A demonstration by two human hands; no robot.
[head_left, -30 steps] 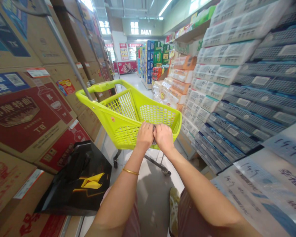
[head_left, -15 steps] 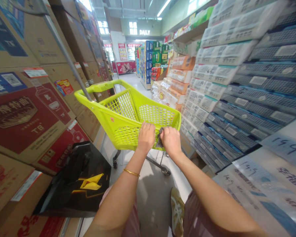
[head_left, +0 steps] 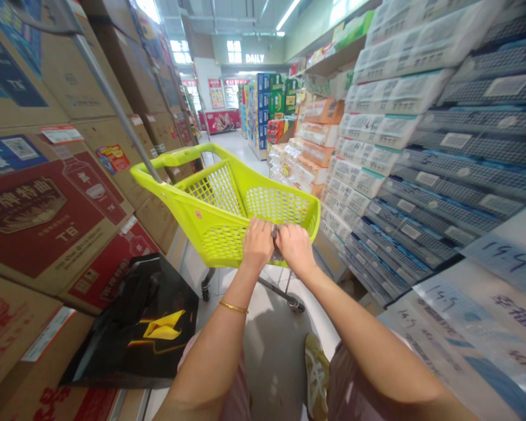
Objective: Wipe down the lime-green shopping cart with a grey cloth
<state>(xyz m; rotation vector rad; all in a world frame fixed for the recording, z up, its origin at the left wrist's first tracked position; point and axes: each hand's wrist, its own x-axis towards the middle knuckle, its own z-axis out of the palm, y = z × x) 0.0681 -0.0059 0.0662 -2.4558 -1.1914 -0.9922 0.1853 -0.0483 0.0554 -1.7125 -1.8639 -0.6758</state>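
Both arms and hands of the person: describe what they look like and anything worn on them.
The left arm and right arm show no sleeves in view. A thin, gold-coloured bracelet circles the left forearm near the wrist; none shows on the right. The left hand and right hand wear no gloves.

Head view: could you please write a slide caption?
Left hand and right hand meet at a small dark item in front of a yellow-green shopping cart, between stacked boxes and packs.
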